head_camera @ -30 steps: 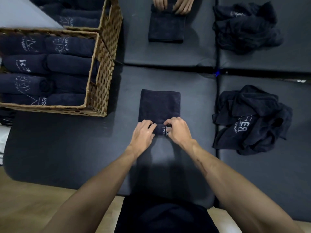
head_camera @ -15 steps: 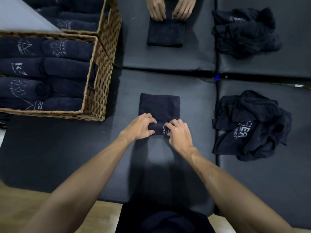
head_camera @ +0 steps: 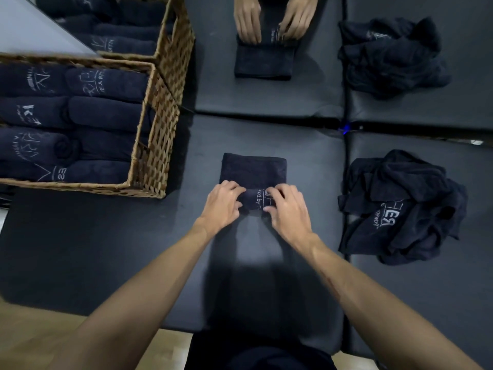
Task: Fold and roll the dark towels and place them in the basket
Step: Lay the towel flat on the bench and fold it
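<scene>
A folded dark towel (head_camera: 253, 170) lies on the black padded table (head_camera: 106, 249) in front of me, its near end wound into a short roll with white lettering. My left hand (head_camera: 222, 205) grips the roll's left end and my right hand (head_camera: 286, 209) grips its right end, fingers curled over the top. The wicker basket (head_camera: 153, 156) stands at the left, holding several rolled dark towels (head_camera: 106, 117). A heap of unfolded dark towels (head_camera: 400, 206) lies at the right.
Across the table another person's hands (head_camera: 272, 21) roll a second folded towel (head_camera: 264, 62). Another heap of dark towels (head_camera: 389, 57) lies at the far right. A second wicker basket (head_camera: 176, 38) stands behind the first. Wooden floor shows at the bottom left.
Both my hands have rolled the towel's near end further away from me, so the roll is thicker and the flat part shorter. The person opposite has also rolled their towel further.
</scene>
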